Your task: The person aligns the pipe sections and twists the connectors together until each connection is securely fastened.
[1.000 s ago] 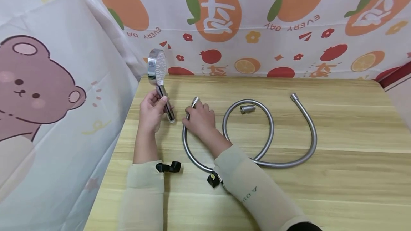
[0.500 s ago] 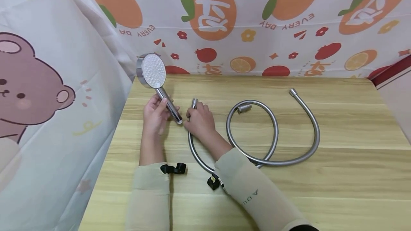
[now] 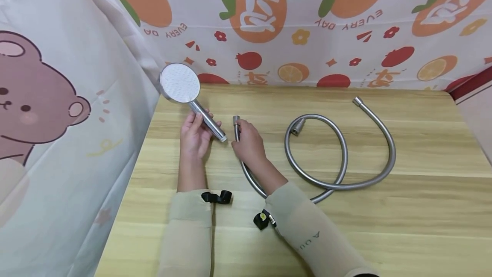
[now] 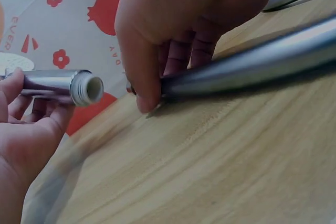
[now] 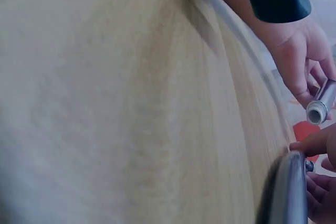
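Note:
My left hand (image 3: 195,137) holds a chrome shower head (image 3: 179,83) by its handle, thumb on top. The round white spray face is turned up and the white threaded end (image 4: 93,88) points right, toward the other hand. My right hand (image 3: 249,143) grips a grey metal shower hose (image 3: 338,186) just below its end fitting (image 3: 236,119), between thumb and fingers. That fitting stands a short way right of the handle's threaded end, apart from it. From the right hand the hose runs under the forearm and loops across the wooden table.
A small metal connector (image 3: 297,127) lies inside the hose loop, against its left side. The free hose end (image 3: 357,101) points toward the table's (image 3: 434,148) back edge. Patterned cloth (image 3: 292,20) hangs behind and on the left.
The shower head has turned so its spray face points up, and its threaded end has swung right toward the hose fitting. The hose and right hand have shifted slightly right in view.

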Demonstrator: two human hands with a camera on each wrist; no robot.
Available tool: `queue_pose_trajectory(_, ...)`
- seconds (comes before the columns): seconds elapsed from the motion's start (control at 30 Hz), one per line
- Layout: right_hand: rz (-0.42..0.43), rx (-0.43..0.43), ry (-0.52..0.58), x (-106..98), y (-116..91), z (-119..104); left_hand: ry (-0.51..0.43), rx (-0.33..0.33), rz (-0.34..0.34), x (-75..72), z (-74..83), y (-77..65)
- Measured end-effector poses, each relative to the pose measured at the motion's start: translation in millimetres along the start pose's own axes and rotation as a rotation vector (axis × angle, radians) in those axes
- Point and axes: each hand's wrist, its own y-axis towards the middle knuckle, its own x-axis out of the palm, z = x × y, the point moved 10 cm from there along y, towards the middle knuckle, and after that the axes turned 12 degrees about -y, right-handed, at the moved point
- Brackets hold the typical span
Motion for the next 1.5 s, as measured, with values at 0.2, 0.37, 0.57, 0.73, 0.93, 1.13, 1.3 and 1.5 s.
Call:
queue_pose_trajectory(0.2,0.005,0.078,0.334,1,3,15,-0.069,-0.012,-0.039,2.6,-2.6,2.9)
queue_pose_trajectory(0.37,-0.051,0.219,0.728,9,-1,27,-0.108,-0.045,-0.105,5.6,-6.8,3.6)
queue_pose_trajectory(0.57,-0.032,0.326,1.090,7,-8,40,-0.132,-0.101,-0.176,14.4,-18.3,3.8)
queue_pose_trajectory(0.73,0.084,0.336,1.208,-8,-14,53,-0.135,-0.153,-0.233,24.4,-32.2,4.7)
queue_pose_trajectory(0.93,0.065,0.247,1.190,-15,-12,46,-0.161,-0.148,-0.245,21.8,-32.5,7.5)
queue_pose_trajectory(1.13,-0.012,0.196,1.142,-11,-13,33,-0.225,-0.134,-0.223,14.6,-23.5,10.9)
queue_pose_trajectory(1.3,-0.048,0.168,1.150,-4,-15,23,-0.278,-0.100,-0.198,8.4,-13.0,14.7)
queue_pose_trajectory(1.5,-0.087,0.107,1.137,2,-16,11,-0.351,-0.068,-0.190,3.5,-3.2,16.2)
